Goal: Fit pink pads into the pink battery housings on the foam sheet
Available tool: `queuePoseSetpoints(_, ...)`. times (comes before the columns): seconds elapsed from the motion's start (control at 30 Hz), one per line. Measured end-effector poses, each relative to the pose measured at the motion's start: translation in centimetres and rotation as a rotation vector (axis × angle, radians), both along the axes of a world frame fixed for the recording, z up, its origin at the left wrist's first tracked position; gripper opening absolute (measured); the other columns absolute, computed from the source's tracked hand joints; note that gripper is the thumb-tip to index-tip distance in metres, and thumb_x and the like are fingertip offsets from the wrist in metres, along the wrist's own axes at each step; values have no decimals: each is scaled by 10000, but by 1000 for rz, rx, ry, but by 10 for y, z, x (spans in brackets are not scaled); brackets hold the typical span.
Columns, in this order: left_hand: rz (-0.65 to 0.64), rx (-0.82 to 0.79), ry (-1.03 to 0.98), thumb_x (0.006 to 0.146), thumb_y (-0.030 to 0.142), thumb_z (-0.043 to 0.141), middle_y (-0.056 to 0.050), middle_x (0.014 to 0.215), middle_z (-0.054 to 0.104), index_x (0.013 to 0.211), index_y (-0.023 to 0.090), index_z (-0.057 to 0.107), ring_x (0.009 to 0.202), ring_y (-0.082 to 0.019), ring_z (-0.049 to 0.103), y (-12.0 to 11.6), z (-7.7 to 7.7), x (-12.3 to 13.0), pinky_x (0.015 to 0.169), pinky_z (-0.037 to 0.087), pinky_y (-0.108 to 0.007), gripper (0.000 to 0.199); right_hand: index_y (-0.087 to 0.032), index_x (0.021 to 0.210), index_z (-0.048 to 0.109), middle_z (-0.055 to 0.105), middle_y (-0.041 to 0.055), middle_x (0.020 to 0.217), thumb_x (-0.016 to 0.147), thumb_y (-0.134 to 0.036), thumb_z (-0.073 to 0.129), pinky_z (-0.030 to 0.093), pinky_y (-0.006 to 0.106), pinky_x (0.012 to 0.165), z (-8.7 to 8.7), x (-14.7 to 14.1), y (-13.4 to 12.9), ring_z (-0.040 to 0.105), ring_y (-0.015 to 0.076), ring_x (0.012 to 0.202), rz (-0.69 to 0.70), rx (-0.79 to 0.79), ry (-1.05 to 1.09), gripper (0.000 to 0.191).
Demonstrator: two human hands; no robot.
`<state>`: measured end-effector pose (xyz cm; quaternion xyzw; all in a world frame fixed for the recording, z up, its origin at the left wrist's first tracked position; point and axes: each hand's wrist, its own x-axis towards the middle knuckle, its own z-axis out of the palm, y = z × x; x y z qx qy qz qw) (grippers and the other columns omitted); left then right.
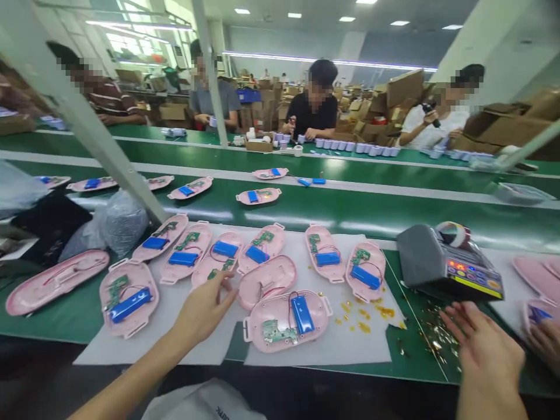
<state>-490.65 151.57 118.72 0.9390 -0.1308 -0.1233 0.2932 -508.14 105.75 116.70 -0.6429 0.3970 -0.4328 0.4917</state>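
Pink plastic housing halves lie in rows on a white foam sheet [332, 344], each with a blue battery pack and a green circuit board wired in. My left hand [203, 309] has its fingers spread and its fingertips at the lower edge of a pink housing [216, 259]. Just right of it lies a pink shell [266, 282] with red and black wires. Below that, a housing holds a blue battery [303, 315] and a green board [280, 332]. My right hand [483, 344] hangs open and empty above gold tape scraps [435, 338], near a grey tape dispenser [450, 262].
Another person's hand [545, 341] reaches in at the far right beside a pink housing [536, 315]. Green conveyor belts [280, 192] carry more housings. Co-workers sit beyond them among cardboard boxes [376, 111]. Plastic bags [125, 221] and black cloth [50, 224] lie at the left.
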Motion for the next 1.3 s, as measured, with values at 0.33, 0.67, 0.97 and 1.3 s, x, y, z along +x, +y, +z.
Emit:
queuePoseSetpoints(0.33, -219, -75, -239, 911, 335, 604, -65, 944, 653, 1009, 188, 649, 870, -244, 620, -24, -17, -57, 764, 486, -369, 182, -177, 806, 703, 733, 84, 861, 756, -377, 652, 576, 382, 768, 36, 144, 186, 689, 222, 799, 813, -205, 231, 212)
queuePoseSetpoints(0.67, -59, -435, -126, 939, 219, 456, -36, 806, 640, 852, 189, 596, 748, -197, 583, -28, -42, -50, 688, 450, -320, 167, -198, 1113, 550, 670, 80, 1067, 793, -179, 541, 488, 396, 904, 3, 171, 210, 629, 228, 1015, 1226, -615, 538, 320)
queuePoseSetpoints(0.97, -110, -640, -289, 961, 221, 444, -53, 890, 599, 865, 181, 591, 823, -189, 568, -35, -29, -36, 783, 473, -340, 181, -246, 1176, 459, 597, 12, 853, 867, -365, 616, 477, 295, 714, 62, 84, 162, 595, 170, 796, 983, -418, 390, 366)
queuePoseSetpoints(1.3, -330, -815, -342, 946, 193, 578, -106, 1317, 507, 882, 175, 696, 993, -182, 617, -49, -32, -13, 850, 548, -333, 136, -250, 1112, 447, 617, 18, 875, 795, -385, 721, 504, 267, 664, 56, 71, 195, 613, 154, 782, 802, -240, 186, 440)
